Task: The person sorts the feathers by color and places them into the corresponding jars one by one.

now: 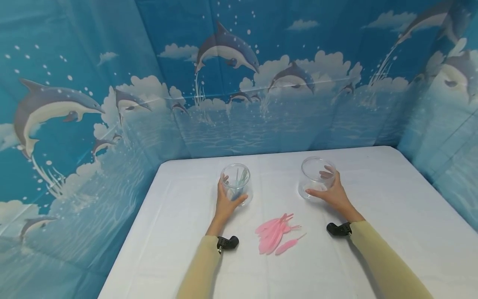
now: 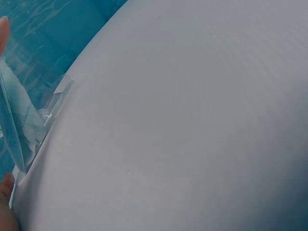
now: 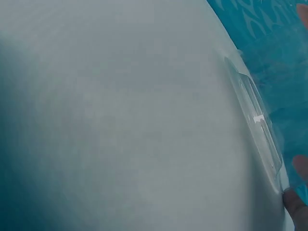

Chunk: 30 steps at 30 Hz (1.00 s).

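My left hand [image 1: 225, 205] holds a clear plastic jar [image 1: 236, 187] from its near left side, thumb and fingers spread around the wall. Pale green-blue feathers [image 2: 21, 108] stand inside that jar. To the right, my right hand [image 1: 336, 196] grips a second, wider-looking clear jar [image 1: 308, 180] from its right side, with the fingers seen through the wall. Nothing shows inside this one. Between the forearms lies a bunch of pink feathers [image 1: 271, 236], with a single pink feather [image 1: 286, 246] apart on its right.
A white-covered table [image 1: 396, 199] bears everything, its far edge just behind the jars. Blue curtains [image 1: 224, 133] printed with dolphins hang behind the table and at both sides. Black wrist cameras [image 1: 228, 242] sit on both sleeves.
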{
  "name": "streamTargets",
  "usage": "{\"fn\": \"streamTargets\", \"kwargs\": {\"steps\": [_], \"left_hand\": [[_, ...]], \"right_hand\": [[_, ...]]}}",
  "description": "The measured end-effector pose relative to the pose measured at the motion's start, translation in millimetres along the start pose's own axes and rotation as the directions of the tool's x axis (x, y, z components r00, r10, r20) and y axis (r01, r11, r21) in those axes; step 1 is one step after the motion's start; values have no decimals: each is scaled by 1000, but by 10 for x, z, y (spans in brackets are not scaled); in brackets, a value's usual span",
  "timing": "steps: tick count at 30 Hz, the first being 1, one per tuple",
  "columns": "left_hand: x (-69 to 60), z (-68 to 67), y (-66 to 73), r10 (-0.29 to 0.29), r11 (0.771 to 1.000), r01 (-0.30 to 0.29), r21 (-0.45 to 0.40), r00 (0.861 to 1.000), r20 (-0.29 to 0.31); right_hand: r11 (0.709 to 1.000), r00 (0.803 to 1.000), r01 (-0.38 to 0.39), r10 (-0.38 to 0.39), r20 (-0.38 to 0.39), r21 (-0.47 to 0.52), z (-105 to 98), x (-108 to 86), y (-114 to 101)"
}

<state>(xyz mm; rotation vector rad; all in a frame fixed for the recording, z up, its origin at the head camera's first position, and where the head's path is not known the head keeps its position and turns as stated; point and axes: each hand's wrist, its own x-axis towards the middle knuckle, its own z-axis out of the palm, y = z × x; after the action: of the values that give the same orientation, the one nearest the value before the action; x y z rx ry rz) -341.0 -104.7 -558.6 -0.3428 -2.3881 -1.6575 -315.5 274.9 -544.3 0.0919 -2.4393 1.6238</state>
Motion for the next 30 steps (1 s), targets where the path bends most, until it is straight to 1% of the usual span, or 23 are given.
{"fn": "streamTargets", "kwargs": {"steps": [3,6,7,8,9,10,11,13,14,15,16,17,18,19,20,21,22,23,24,25,26,28,30], "left_hand": [[37,-5,5,25,1000,-25,3,1000,-4],[51,-22,28,103,994,-106,-37,993,-63],[35,-37,80,143,987,-150,-62,985,-101],[12,-48,146,188,976,-202,-86,971,-147],[-16,-57,225,237,960,-260,-102,951,-200],[-31,-58,298,296,938,-331,-101,919,-261],[-48,-50,388,364,910,-406,-78,875,-318],[-81,-9,600,491,848,-530,14,775,-397],[-86,34,683,558,809,-583,73,724,-406],[-97,83,765,618,773,-620,136,685,-386],[-119,146,843,668,739,-645,193,665,-336],[-158,210,928,695,719,-655,233,673,-253],[-205,280,998,693,715,-649,260,706,-146],[-258,351,1053,662,722,-631,284,750,-17],[-309,422,1087,597,736,-600,315,794,116],[-359,492,1109,509,742,-560,367,828,234],[-404,558,1111,416,739,-525,421,848,328],[-443,618,1101,329,724,-500,475,856,398],[-475,671,1085,263,705,-484,519,857,443],[-500,719,1064,220,685,-478,550,855,469],[-516,760,1044,201,666,-479,572,854,481],[-536,824,1015,195,633,-487,602,853,485],[-542,863,1014,199,615,-491,618,854,481]], "right_hand": [[1000,1000,13,-13,-14,1,2,37,15],[1000,999,30,-30,-29,8,11,64,36],[999,999,32,-31,-30,8,16,66,43],[1000,999,30,-30,-33,6,21,65,54],[1000,999,29,-29,-33,7,26,57,60],[1000,999,28,-28,-35,5,31,49,67],[1000,999,27,-27,-34,1,34,37,69],[1000,999,26,-26,-34,-2,38,20,74],[1000,999,30,-30,-35,-2,38,18,72],[999,999,34,-34,-33,-3,38,21,70],[999,999,37,-37,-33,-6,37,15,72],[999,999,39,-39,-31,-5,36,12,71],[999,999,41,-41,-30,-6,35,13,71],[999,999,42,-42,-33,-8,35,17,74],[999,998,41,-41,-38,-10,35,20,74],[999,998,37,-37,-41,-11,36,20,74],[999,999,30,-31,-43,-11,38,18,74],[1000,999,23,-24,-43,-10,39,14,75],[1000,999,16,-17,-43,-12,43,7,75],[1000,999,10,-10,-43,-10,47,-1,73],[1000,999,7,-7,-41,-7,49,-6,74],[1000,999,2,-2,-36,-3,53,-17,77],[1000,999,1,0,-37,3,49,-23,76]]}}
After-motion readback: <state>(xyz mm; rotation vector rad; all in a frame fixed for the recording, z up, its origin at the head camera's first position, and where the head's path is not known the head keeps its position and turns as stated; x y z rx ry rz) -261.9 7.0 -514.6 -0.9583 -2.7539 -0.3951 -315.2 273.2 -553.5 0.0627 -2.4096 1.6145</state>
